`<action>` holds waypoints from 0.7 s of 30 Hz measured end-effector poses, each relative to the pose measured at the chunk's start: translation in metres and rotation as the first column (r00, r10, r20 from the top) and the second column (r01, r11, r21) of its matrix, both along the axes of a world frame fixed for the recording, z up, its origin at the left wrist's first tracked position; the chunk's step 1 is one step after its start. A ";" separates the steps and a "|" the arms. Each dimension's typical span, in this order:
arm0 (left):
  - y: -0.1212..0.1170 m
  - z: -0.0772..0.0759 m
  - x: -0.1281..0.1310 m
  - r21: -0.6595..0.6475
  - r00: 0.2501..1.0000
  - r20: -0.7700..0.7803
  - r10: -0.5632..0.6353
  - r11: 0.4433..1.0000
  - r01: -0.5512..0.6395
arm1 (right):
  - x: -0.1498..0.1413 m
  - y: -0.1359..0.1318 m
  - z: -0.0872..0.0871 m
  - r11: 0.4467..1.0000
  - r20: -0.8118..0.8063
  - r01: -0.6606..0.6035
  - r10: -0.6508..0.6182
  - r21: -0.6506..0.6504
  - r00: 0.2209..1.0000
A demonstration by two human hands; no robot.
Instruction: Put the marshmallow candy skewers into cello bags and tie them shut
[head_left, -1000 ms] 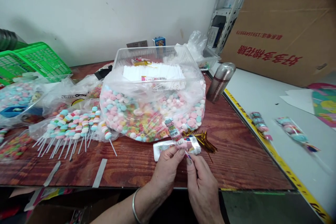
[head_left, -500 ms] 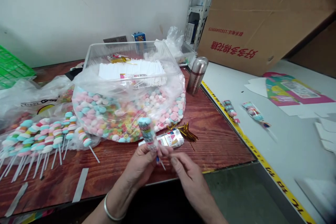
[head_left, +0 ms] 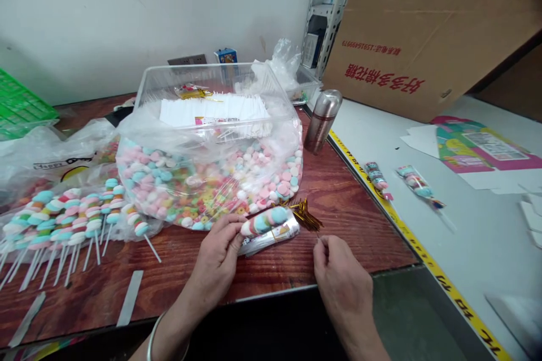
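Observation:
My left hand [head_left: 218, 254] grips a wrapped candy skewer [head_left: 265, 221] by its lower end; the skewer lies tilted to the right over a stack of printed wrappers [head_left: 271, 236]. To its right, my right hand [head_left: 339, 276] pinches a thin gold twist tie just below the loose bunch of gold twist ties [head_left: 305, 212] on the wooden table [head_left: 359, 220]. Directly behind both hands sits a large clear bag of pastel candies [head_left: 203, 180].
Unwrapped candy skewers [head_left: 71, 214] lie in plastic at the left. A clear tub with white sticks [head_left: 212, 107] stands behind the bag. A steel flask [head_left: 322, 121], two wrapped skewers [head_left: 376, 177] on the white table, a cardboard box [head_left: 423, 28] and printed cartons [head_left: 474, 149] are at the right.
The wrapped skewer went from upright to lying tilted rightward in my left hand. My right hand left the skewer's stick, moved right and picked a gold twist tie.

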State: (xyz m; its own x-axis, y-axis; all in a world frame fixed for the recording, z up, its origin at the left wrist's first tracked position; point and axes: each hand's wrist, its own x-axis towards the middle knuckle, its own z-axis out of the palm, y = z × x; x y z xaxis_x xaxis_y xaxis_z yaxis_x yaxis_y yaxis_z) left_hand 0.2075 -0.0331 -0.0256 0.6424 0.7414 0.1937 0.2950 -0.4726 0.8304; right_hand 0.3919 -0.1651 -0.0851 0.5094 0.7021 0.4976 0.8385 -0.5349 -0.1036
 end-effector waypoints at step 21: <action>-0.027 -0.011 0.026 0.252 0.999 0.008 0.042 0.967 -0.043 | -0.064 0.018 0.038 0.899 -0.037 -0.332 0.356 0.286 0.934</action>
State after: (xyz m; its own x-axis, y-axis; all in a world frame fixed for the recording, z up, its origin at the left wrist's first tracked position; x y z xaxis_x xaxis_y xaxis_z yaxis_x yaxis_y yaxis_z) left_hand 0.2337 -0.0598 -0.0366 0.6103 0.6953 0.3795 0.3173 -0.6535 0.6872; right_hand 0.3280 -0.1471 -0.0474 0.3097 0.6857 0.6587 0.9464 -0.1556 -0.2830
